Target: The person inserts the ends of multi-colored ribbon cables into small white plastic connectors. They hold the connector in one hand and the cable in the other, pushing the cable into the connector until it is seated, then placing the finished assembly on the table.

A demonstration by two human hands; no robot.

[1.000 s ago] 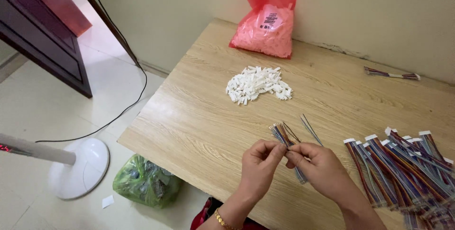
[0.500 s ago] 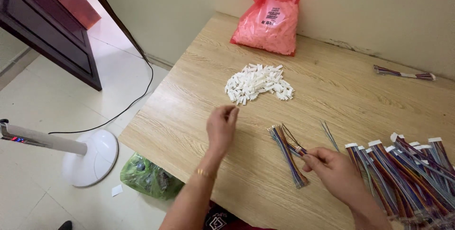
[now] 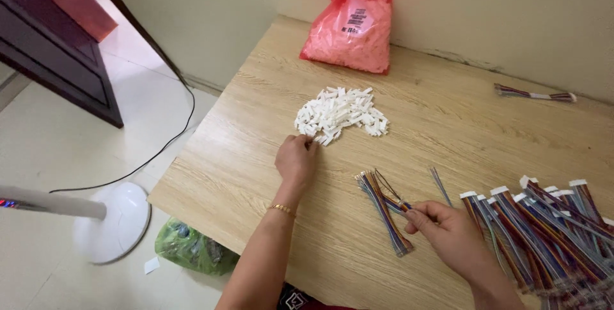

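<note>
Your wooden desk fills most of the view, pushed against a pale wall, with tiled floor to its left. On that floor stands a white fan base, a green bag lies by the desk edge, and a black cable trails past. A pink plastic bag full of white parts leans on the wall at the far desk edge. At the near right corner lies a big heap of finished multicolour wire harnesses with white ends. Mid-desk sits a pile of small white connector housings. One lone wire bundle lies far right by the wall. Your hands are well apart. Your left hand, gold bracelet on the wrist, rests at the near-left edge of the white pile, fingers curled and touching its pieces; can't tell if it grips one. Your right hand is pinched shut on one end of a few coloured wires, just beside a loose wire bundle flat on the desk. A thin grey wire pair lies just right of it.
</note>
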